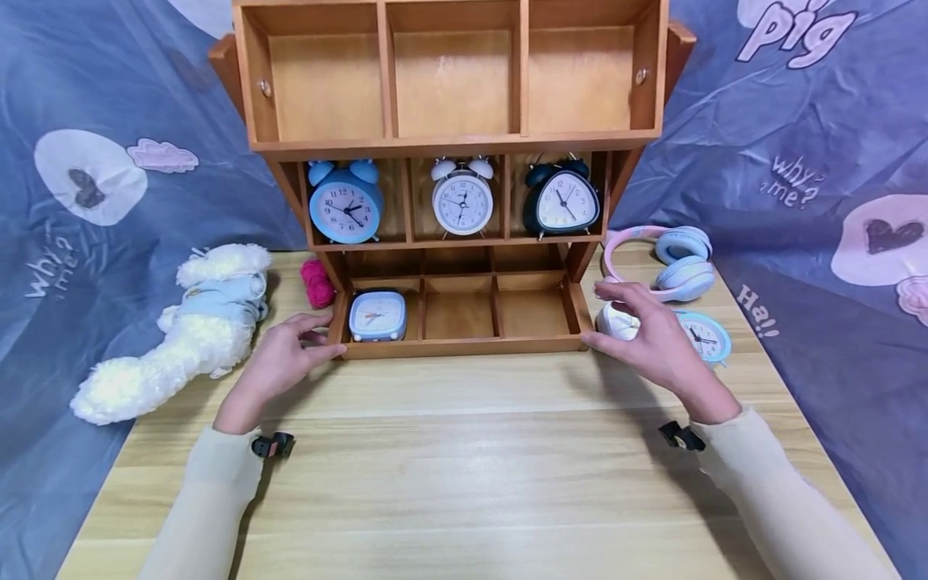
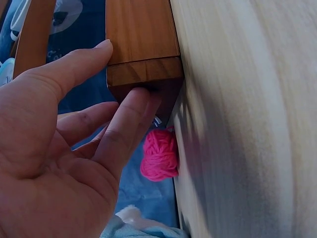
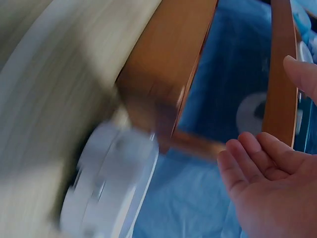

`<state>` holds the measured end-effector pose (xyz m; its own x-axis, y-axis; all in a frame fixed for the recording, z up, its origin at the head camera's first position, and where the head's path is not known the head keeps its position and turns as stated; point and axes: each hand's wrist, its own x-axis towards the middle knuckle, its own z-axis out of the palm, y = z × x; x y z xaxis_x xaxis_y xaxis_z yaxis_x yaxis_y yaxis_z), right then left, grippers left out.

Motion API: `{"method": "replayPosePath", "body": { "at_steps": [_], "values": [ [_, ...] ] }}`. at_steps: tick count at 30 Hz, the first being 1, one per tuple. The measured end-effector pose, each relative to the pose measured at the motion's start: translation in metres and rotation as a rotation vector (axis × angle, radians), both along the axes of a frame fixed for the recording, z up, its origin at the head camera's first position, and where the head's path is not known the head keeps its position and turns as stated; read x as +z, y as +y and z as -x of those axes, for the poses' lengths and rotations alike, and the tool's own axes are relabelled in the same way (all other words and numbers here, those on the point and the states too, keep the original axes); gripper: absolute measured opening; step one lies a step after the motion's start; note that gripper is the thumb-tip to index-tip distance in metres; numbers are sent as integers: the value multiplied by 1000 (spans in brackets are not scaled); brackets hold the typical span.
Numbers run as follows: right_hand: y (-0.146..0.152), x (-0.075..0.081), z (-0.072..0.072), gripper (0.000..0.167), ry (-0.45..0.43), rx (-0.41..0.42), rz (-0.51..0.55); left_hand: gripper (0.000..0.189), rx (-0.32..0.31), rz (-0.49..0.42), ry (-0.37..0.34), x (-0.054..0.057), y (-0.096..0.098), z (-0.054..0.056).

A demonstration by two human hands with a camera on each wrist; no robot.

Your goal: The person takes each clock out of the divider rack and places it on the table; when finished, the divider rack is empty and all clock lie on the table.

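A brown wooden tiered shelf (image 1: 457, 348) stands at the back of the table. My left hand (image 1: 285, 358) is at its lower front left corner, thumb and loosely extended fingers right at the wood. In the left wrist view, those fingers (image 2: 124, 119) overlap the shelf's end panel. Beside the lower right corner, my right hand (image 1: 656, 338) has its thumb and fingers spread, holding nothing. A square light-blue clock (image 1: 378, 316) lies in the bottom left compartment. The middle row has a blue alarm clock (image 1: 346, 211), a white one (image 1: 462, 203) and a dark green one (image 1: 564, 201).
Near my right hand are a white rounded object (image 1: 618, 322), a round light-blue clock (image 1: 706, 338) and pink-and-blue headphones (image 1: 685, 274). To the left lie pink yarn (image 1: 316, 283) and a fluffy white-and-blue plush item (image 1: 188, 330). Blue printed cloth (image 1: 812, 137) hangs behind.
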<state>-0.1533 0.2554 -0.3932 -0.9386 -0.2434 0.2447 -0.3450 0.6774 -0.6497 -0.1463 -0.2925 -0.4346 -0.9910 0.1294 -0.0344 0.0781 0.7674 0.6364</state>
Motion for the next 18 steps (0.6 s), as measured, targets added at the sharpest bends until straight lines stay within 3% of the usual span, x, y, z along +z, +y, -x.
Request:
{"method": "replayPosePath", "body": {
  "at_steps": [18],
  "values": [
    [-148, -17, 18, 84, -137, 219, -1, 71, 4, -8, -13, 1, -1, 1]
  ]
}}
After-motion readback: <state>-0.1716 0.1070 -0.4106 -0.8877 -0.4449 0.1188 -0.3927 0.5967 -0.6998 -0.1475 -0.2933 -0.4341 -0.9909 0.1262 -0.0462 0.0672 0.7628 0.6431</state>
